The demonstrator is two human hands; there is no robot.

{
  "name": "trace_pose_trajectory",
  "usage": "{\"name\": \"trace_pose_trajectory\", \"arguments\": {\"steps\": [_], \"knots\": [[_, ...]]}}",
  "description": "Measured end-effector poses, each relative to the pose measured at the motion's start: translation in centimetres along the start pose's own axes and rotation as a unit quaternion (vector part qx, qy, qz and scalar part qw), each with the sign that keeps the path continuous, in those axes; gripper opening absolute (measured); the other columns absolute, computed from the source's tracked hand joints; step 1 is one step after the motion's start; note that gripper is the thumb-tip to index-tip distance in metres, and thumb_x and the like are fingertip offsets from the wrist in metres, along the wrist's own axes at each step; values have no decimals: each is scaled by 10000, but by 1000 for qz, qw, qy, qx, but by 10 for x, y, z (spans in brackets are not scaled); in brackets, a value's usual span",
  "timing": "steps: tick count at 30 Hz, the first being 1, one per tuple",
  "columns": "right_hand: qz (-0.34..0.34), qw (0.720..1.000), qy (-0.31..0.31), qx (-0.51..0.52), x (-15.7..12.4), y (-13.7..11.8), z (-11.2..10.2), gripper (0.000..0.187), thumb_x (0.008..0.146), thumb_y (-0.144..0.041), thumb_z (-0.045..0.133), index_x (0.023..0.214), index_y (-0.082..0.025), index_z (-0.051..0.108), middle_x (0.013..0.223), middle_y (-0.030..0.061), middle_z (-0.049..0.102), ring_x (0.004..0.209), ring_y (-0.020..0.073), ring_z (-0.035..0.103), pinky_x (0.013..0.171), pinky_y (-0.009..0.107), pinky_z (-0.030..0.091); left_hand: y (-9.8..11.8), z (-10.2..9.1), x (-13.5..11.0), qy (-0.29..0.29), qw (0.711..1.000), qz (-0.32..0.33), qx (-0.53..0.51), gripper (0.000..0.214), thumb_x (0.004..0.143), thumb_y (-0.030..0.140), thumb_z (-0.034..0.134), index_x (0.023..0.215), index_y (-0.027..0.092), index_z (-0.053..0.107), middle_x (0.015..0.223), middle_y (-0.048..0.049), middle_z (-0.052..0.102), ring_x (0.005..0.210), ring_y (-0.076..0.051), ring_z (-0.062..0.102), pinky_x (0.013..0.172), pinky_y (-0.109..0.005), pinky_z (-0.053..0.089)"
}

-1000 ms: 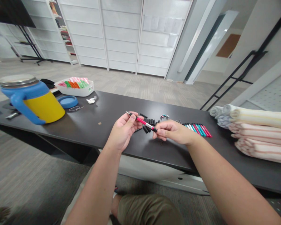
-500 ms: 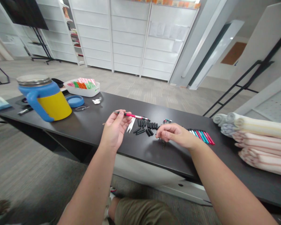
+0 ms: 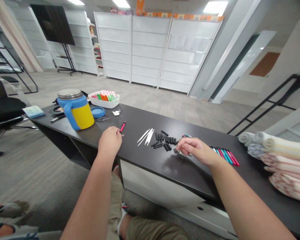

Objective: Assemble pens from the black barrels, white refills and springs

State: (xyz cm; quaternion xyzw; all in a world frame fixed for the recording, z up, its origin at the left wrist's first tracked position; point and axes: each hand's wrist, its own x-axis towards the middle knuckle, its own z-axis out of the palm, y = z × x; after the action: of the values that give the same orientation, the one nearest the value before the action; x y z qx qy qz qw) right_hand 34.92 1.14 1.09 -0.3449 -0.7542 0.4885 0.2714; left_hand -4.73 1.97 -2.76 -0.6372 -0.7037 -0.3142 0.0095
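Observation:
My left hand [image 3: 110,140] is closed around the near end of a pink pen [image 3: 122,126], low over the dark table; the pen's dark tip points away from me. To its right lie thin white pen refills [image 3: 147,136] and a heap of short black pen parts [image 3: 162,138]. My right hand [image 3: 192,150] hovers over small metal springs [image 3: 182,156], its fingers curled together. Anything inside those fingers is hidden. Just beyond it, small coloured pieces [image 3: 186,136] show in part. A row of pink, teal and white pen barrels [image 3: 226,155] lies right of that hand.
On the left stand a blue and yellow mug [image 3: 81,113], its blue lid [image 3: 98,112] and a white basket of colourful packets [image 3: 106,101]. A crumpled white scrap [image 3: 116,113] lies nearby. Rolled striped cloths [image 3: 285,160] are stacked at the right. The table's front edge [image 3: 150,169] runs before me.
My left hand has moved left and down with the pen, turning it from roughly level to pointing away. My right hand stays over the springs. The view has tilted up and shifted left.

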Motion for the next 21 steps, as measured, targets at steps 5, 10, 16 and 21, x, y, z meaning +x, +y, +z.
{"name": "trace_pose_trajectory", "arguments": {"steps": [5,10,16,21], "knots": [[8,1000,3,-17,0,-3,1,414,1003,-552,611,991,-165,755,725,14,575,668,147,483,653,286,375,4,-5,-2,-9,998,4,59,287,974,261,482,1082,208,742,1124,-132,745,1065,-312,672,939,-411,507],[16,1000,7,-15,-1,2,0,407,998,-547,618,988,-164,755,717,16,573,672,155,488,654,292,380,20,-8,-8,-19,994,1,105,236,973,338,550,1052,217,736,1082,-143,728,1023,-342,655,859,-434,495],[14,999,18,-26,-2,10,-1,386,1006,-534,603,972,-180,752,710,19,572,673,166,500,649,306,383,10,-7,-6,-18,994,2,106,249,987,277,510,1016,184,739,1031,-148,722,979,-313,661,850,-404,493],[22,999,25,-36,-3,15,-2,398,989,-556,616,958,-184,754,708,35,578,668,182,507,643,325,401,-30,-24,-1,30,986,-76,147,308,998,289,473,1066,175,751,1060,-172,729,993,-332,654,833,-419,484]]}}
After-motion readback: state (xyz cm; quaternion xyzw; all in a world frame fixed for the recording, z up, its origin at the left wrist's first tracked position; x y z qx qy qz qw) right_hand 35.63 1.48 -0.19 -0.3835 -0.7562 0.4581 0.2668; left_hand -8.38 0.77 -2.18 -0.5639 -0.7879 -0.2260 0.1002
